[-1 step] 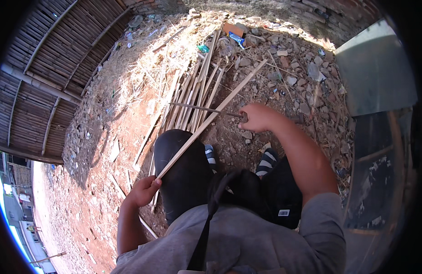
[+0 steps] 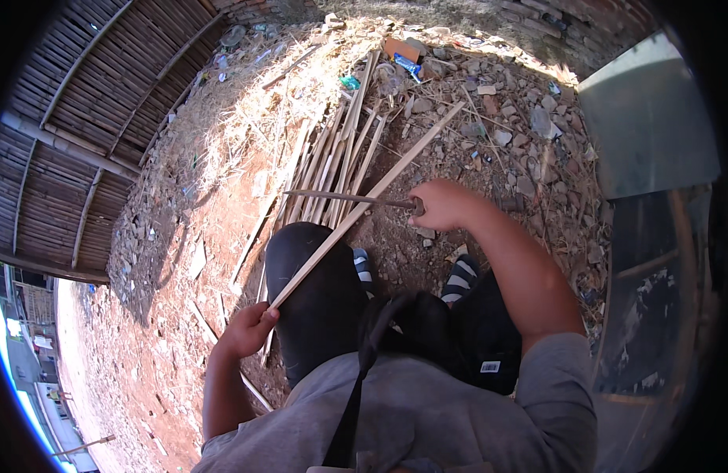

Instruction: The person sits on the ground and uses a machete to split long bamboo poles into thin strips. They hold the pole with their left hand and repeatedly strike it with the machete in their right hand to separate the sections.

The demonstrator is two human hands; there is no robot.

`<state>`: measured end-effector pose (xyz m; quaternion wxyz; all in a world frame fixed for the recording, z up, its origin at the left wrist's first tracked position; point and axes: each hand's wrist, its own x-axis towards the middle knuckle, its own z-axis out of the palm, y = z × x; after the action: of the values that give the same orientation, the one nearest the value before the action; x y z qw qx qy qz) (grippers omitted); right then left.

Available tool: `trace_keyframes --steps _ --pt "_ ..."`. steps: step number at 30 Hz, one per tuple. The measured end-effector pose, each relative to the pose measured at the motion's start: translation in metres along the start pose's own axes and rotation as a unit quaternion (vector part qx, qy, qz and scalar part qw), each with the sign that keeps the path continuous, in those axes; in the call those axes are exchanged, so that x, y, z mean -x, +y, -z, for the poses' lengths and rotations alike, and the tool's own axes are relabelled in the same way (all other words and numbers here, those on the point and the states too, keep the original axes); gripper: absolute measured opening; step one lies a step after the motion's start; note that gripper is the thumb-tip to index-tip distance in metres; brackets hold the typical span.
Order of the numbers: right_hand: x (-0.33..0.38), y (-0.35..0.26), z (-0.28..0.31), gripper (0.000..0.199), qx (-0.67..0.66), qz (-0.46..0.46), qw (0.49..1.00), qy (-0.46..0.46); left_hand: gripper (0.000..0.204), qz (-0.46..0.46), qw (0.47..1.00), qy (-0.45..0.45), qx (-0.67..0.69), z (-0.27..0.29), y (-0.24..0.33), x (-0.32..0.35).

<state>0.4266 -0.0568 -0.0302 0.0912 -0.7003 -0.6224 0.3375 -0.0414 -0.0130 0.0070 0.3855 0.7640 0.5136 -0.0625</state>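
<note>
My left hand [image 2: 247, 329] pinches the near end of a long, pale strip of split bamboo or wood [image 2: 326, 254]. The strip slants away to the far right, over my left knee. My right hand [image 2: 444, 205] is closed around the handle of a long, narrow knife [image 2: 344, 196]. Its dark blade points left and crosses the strip about midway; whether the edge touches the strip I cannot tell. Beyond my left knee lies a loose bundle of similar strips [image 2: 332, 154] on the ground.
Rubble and stones [image 2: 529, 150] cover the ground at right. A woven bamboo wall [image 2: 72, 126] stands at far left, a brick wall [image 2: 529, 24] at the back. Grey and dark panels [image 2: 648, 134] border the right. Just past my right forearm lies a dark, rod-like object [image 2: 512, 203].
The knife has shifted slightly nearer to me and to the left, its blade now more level. My left hand and the strip have hardly moved.
</note>
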Motion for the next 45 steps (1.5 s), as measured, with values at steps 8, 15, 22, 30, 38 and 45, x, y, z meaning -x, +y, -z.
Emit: trace_keyframes --steps 8,15,22,30,38,45 --pt "-0.006 0.017 -0.010 0.055 -0.011 0.003 0.997 0.074 0.053 -0.024 0.999 0.027 -0.008 -0.004 0.005 0.000" --pt "-0.011 0.023 -0.002 0.061 -0.041 -0.052 0.997 0.042 0.050 -0.029 0.999 0.022 -0.031 -0.005 0.008 0.001" --pt "0.002 -0.013 -0.003 0.057 -0.010 -0.007 0.999 0.034 0.049 -0.029 0.999 0.015 -0.016 -0.003 0.003 0.002" --pt "-0.009 0.041 0.001 0.068 -0.059 -0.083 0.989 0.104 0.050 -0.040 0.998 0.041 -0.038 -0.002 0.005 -0.002" --pt "-0.006 0.024 0.002 0.074 -0.047 -0.037 0.998 -0.020 0.049 -0.047 0.997 0.060 -0.007 -0.014 -0.001 -0.008" --pt "-0.004 -0.007 -0.013 0.059 -0.013 0.030 0.998 0.059 0.050 -0.036 0.995 0.077 -0.060 -0.015 -0.003 -0.001"
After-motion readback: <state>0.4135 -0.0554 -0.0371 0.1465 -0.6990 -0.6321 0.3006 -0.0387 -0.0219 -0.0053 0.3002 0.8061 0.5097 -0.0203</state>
